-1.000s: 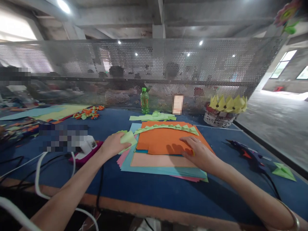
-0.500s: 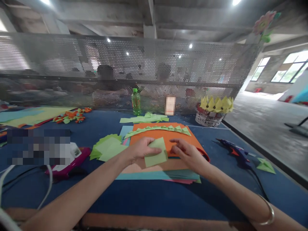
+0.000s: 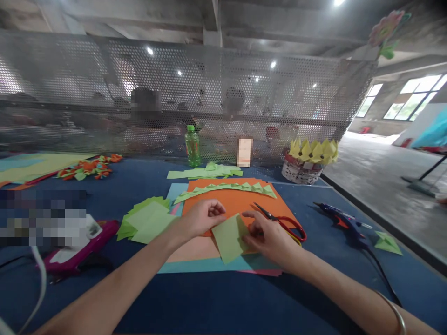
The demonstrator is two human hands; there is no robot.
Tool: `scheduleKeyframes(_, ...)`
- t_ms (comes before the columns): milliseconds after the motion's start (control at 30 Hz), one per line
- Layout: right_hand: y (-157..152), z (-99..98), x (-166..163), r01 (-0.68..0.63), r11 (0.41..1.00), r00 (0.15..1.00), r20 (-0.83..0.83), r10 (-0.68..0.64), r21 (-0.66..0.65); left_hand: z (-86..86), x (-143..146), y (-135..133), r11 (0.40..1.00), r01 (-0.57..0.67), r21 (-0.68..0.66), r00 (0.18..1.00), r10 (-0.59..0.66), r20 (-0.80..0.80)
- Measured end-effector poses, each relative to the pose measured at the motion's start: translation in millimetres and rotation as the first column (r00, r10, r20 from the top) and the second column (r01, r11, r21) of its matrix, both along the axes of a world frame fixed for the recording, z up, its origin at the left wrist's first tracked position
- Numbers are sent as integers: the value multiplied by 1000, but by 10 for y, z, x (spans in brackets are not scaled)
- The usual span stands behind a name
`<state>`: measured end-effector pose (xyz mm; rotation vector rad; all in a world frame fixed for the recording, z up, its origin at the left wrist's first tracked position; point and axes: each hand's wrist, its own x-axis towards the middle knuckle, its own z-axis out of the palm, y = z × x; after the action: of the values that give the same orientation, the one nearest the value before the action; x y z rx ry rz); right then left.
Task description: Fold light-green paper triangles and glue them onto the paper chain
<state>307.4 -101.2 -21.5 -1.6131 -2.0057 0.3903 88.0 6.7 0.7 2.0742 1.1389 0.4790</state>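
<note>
A light green paper square [image 3: 228,239] is held tilted above a stack of coloured sheets. My right hand [image 3: 270,232] pinches its right edge between thumb and fingers. At the square's upper left edge, the curled fingers and thumb of my left hand [image 3: 206,216] close on the paper. Red-and-yellow-handled scissors [image 3: 279,219] lie partly behind my right hand on the orange sheet [image 3: 240,200]. Beyond both hands, a curved green strip with folded points [image 3: 226,187] rests across the orange sheet. Several loose green squares [image 3: 148,218] are piled left of the stack.
A blue glue gun [image 3: 344,221] and a folded green piece [image 3: 387,243] lie at right. Farther back stand a green bottle [image 3: 193,146] and a basket with yellow points [image 3: 303,168]. Green strips [image 3: 206,172] lie behind the stack. A magenta-and-white device [image 3: 75,246] sits at left.
The green square has turned and moved slightly toward me. My right hand has come to grip its right edge, while my left hand has shifted to its upper edge. More of the scissors shows.
</note>
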Motion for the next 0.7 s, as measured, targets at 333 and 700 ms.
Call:
scheduleKeyframes(333, 803, 197, 869, 385, 923, 913, 141, -383, 16, 87, -675, 630, 862, -384, 330, 821, 482, -305)
scheduleKeyframes(700, 1289, 108, 959, 444, 864, 893, 193, -406, -236, 18, -716, 787, 901, -364, 237, 835, 428, -346)
